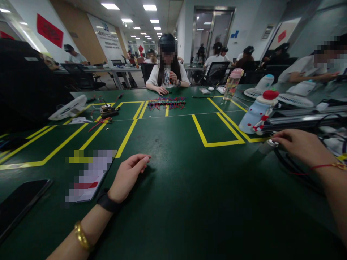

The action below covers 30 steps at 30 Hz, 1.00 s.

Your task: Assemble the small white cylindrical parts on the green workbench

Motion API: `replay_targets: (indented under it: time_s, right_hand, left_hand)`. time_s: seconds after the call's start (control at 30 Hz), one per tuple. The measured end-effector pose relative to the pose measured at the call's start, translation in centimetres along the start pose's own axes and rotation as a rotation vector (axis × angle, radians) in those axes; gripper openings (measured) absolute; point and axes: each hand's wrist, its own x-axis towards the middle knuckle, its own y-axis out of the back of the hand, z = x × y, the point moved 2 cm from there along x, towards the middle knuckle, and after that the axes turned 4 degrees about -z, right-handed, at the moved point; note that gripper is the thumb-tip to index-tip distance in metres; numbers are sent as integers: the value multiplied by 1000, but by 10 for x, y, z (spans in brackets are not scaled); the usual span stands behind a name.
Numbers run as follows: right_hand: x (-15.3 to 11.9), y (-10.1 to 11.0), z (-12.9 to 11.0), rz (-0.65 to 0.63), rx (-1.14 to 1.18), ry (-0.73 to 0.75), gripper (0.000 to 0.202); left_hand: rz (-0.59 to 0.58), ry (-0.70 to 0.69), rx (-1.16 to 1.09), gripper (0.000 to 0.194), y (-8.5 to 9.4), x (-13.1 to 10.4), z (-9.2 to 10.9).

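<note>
My left hand (132,174) rests on the green table (173,202) near the middle, its fingers curled together; whether anything small is between them is hidden. A black band and a gold bracelet circle that wrist and forearm. Over at the right, my right hand (300,146) pinches the top of a small cylindrical object (269,145) with a silvery top, standing on the table. A phone (93,177) with a lit screen lies left of my left hand. Behind my right hand stands a light blue bottle (253,115) with a red lid.
A dark phone (23,198) lies at the left edge. Yellow tape (225,143) marks the table. Bundled red and blue wires (166,103) lie before a seated person (168,72). Black cables (295,169), a pink-lidded bottle (232,86) and white fans (296,94) are at right.
</note>
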Motion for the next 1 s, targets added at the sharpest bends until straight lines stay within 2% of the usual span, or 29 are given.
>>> replay_targets:
  time_s: [0.2,0.33,0.47,0.6,0.67,0.77,0.87,1.0]
  right_hand:
    - [1,-5,4,-51,53,-14,33]
    - [0,-5,8,-40,127,-127,40]
    - [4,-6,16,-80,136,-172,33]
    - [6,-9,28,-124,324,-132,28]
    - [2,-13,31,-128,415,-100,34]
    - [-10,-25,30,-135,569,-78,56]
    - [-23,-40,22,-13,607,-79,72]
    - [-33,-46,-5,299,433,-20,56]
  left_hand:
    - [4,4,-1,34,0,-1,2]
    - [-1,4,5,35,-1,-2,3]
    - [0,-3,7,34,-1,-2,4]
    - [-7,-8,2,33,-2,-2,4]
    - [-10,-5,3,33,-2,-2,5]
    - [-5,-2,19,34,-2,-3,5]
    - [-6,-2,29,36,-1,-3,5]
    - [-6,-6,42,37,-1,-2,4]
